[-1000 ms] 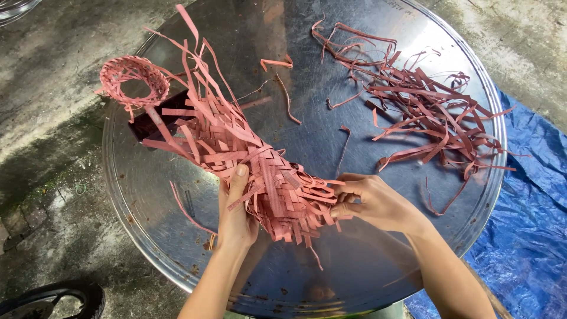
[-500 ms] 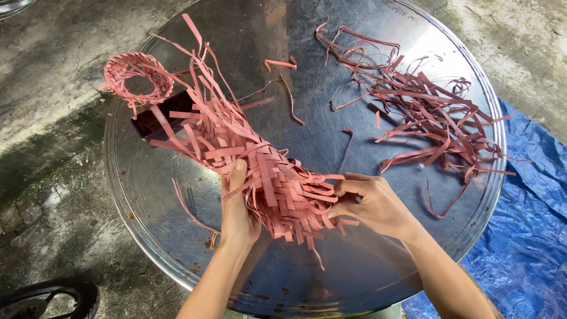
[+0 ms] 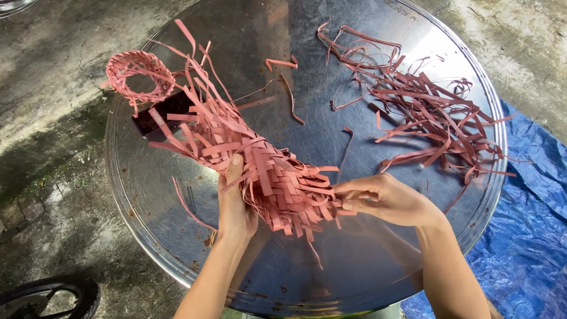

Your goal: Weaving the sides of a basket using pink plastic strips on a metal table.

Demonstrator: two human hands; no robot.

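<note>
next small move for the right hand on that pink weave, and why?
Probably pull the pinched strip snug. The right hand pinches a strip end at the edge of the woven pink piece, where loose ends stick out, while the left hand braces the weave with its thumb on top.

Outdoor craft yard: concrete ground (image 3: 53, 77), blue tarp (image 3: 525, 236).

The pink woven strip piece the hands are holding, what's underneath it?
Under the pink woven strip piece lies the round shiny metal tray, and a dark rectangular object peeks out near its loose upper strips. Anything else beneath is covered.
</note>
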